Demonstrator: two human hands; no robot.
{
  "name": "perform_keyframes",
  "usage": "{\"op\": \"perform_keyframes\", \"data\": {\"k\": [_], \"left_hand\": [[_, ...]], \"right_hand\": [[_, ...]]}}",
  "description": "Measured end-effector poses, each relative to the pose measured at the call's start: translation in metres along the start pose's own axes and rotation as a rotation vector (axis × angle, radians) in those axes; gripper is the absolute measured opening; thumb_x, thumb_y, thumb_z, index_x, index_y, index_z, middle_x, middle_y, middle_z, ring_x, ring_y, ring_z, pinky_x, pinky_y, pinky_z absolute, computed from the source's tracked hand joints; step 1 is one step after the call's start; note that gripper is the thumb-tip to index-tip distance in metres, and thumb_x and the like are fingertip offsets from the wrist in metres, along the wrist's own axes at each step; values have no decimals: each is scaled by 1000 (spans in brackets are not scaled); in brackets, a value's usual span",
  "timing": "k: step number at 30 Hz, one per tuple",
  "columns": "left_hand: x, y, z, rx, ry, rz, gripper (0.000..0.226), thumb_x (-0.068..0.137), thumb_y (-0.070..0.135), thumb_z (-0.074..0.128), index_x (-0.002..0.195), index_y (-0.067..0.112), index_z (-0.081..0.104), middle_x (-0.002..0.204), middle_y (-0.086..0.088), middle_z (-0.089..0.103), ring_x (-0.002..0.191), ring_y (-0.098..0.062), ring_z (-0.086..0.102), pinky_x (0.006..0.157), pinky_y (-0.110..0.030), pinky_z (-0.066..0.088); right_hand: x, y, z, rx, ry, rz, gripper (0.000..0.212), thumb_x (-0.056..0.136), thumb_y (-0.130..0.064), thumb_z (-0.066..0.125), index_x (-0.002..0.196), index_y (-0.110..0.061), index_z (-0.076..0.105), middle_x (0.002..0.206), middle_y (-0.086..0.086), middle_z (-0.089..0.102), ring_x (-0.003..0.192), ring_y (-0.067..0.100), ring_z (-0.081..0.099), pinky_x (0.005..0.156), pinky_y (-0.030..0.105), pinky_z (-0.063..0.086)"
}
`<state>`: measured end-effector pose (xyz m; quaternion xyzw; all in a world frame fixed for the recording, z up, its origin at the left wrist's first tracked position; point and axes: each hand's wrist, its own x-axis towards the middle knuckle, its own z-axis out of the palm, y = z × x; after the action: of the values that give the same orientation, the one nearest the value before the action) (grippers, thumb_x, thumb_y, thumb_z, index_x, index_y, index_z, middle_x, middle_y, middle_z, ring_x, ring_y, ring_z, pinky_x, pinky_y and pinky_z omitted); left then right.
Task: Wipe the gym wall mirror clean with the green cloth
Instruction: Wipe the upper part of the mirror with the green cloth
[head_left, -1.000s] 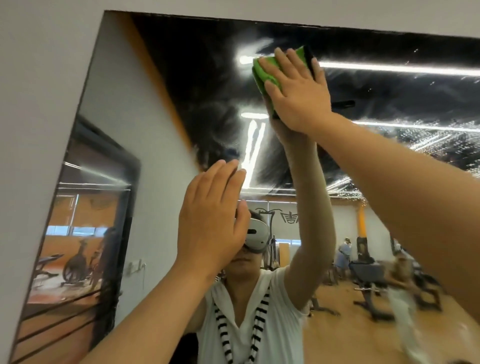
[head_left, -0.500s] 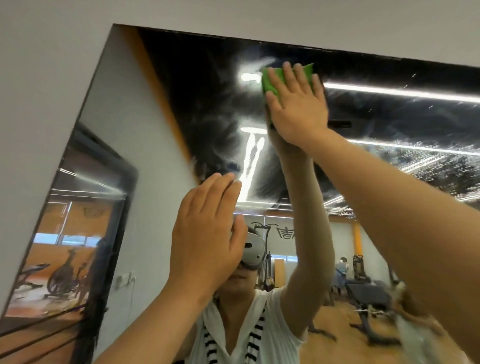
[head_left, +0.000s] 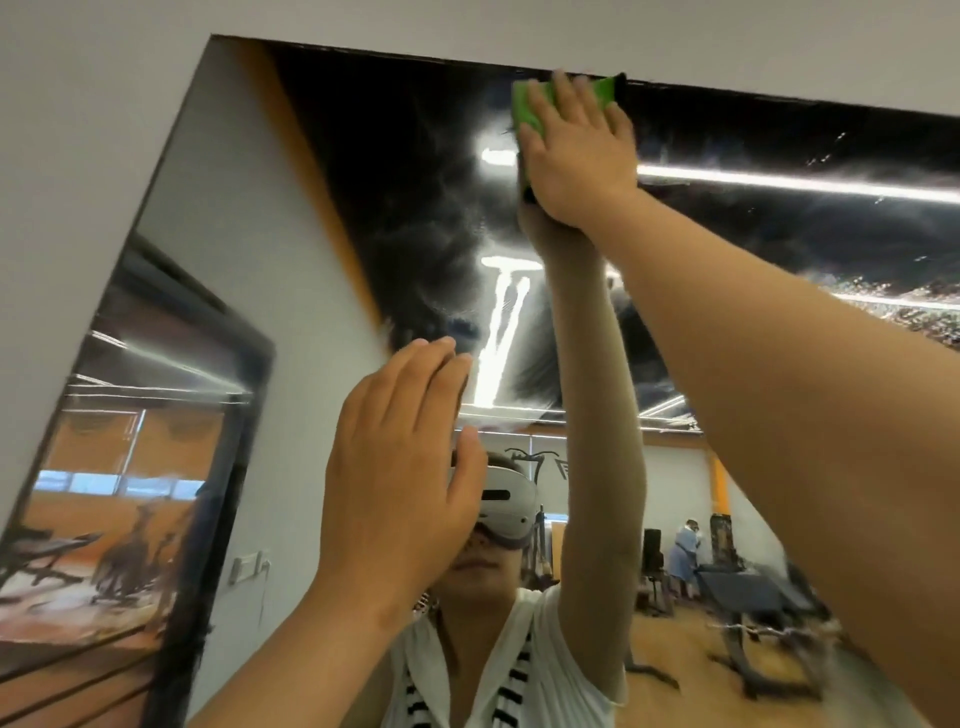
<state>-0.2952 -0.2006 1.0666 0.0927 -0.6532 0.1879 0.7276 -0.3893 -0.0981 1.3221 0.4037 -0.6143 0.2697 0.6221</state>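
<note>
The left hand (head_left: 400, 478) is nearest, raised with fingers straight and together, holding nothing; whether it touches the glass cannot be told. Higher up, the right hand (head_left: 576, 156) lies flat with fingers spread, pressing the green cloth (head_left: 527, 106) against the wall mirror (head_left: 389, 182) right at its top edge, just under the grey wall (head_left: 104, 104).

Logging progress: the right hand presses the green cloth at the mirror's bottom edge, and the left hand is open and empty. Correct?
Not quite. The head view shows the right hand pressing the green cloth at the mirror's top edge, not its bottom edge. The left hand is open and empty.
</note>
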Motion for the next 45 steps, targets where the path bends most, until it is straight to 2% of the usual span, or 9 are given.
{"op": "perform_keyframes", "data": {"k": [4, 8, 11, 15, 19, 27, 37, 42, 45], "left_hand": [[-1, -1, -1, 19, 12, -2, 50, 95, 32, 36, 137, 11, 55, 143, -6, 55, 136, -24, 46, 116, -43, 32], [0, 0, -2, 35, 16, -2, 49, 95, 31, 36, 136, 12, 55, 141, -6, 56, 134, -25, 49, 115, -42, 29], [-1, 0, -1, 26, 32, -4, 48, 95, 32, 37, 137, 14, 54, 141, -5, 57, 133, -24, 50, 114, -44, 28], [-2, -1, 0, 19, 44, -5, 45, 95, 32, 38, 136, 17, 50, 141, -4, 56, 133, -21, 46, 114, -43, 29], [-1, -1, -1, 5, 29, -15, 46, 96, 33, 37, 136, 15, 53, 141, -4, 56, 134, -21, 45, 115, -42, 27], [-1, 1, -2, 6, 18, -36, 48, 95, 34, 37, 134, 14, 57, 140, -4, 58, 133, -24, 50, 114, -42, 29], [1, -2, -2, 17, -1, -43, 48, 95, 35, 38, 136, 16, 53, 142, -3, 55, 134, -17, 40, 118, -29, 19], [2, -1, -3, 25, 27, -18, 46, 94, 33, 39, 136, 15, 51, 140, -6, 57, 133, -19, 40, 117, -30, 19], [2, -1, -2, 34, 32, -27, 47, 94, 34, 39, 134, 16, 53, 140, -5, 58, 133, -19, 41, 119, -38, 25]], "right_hand": [[1, 7, -7, 30, -75, -241, 50, 109, -35, 21, 159, -33, 13, 167, -10, 7, 153, 8, 1, 121, 31, -1], [6, 41, -11, 62, 17, -43, 49, 109, -33, 23, 158, -30, 21, 167, -6, 13, 153, 11, 7, 122, 33, 2], [13, 32, -4, 45, 77, 89, 51, 109, -32, 20, 159, -24, 18, 168, 0, 9, 154, 18, 4, 123, 40, 0], [24, 9, -4, 53, 11, -21, 52, 109, -34, 18, 160, -23, 12, 168, -1, 6, 154, 19, -1, 123, 41, -3], [20, 27, -9, 17, -32, -177, 52, 109, -35, 19, 160, -28, 12, 168, -6, 7, 154, 13, 2, 123, 36, -1], [34, 15, -3, 15, 47, 77, 54, 108, -35, 18, 160, -24, 11, 168, 2, 6, 154, 22, 1, 123, 44, -2], [21, 10, -4, 15, -38, -268, 50, 109, -35, 20, 159, -33, 14, 167, -10, 7, 153, 9, 1, 121, 34, -1], [22, 61, -14, 3, 14, 21, 51, 109, -33, 18, 160, -30, 12, 168, -4, 6, 154, 14, 2, 123, 38, 0], [21, 52, -10, 31, 30, 132, 52, 109, -32, 19, 160, -28, 12, 168, -1, 5, 154, 18, 0, 123, 43, -1]]}}
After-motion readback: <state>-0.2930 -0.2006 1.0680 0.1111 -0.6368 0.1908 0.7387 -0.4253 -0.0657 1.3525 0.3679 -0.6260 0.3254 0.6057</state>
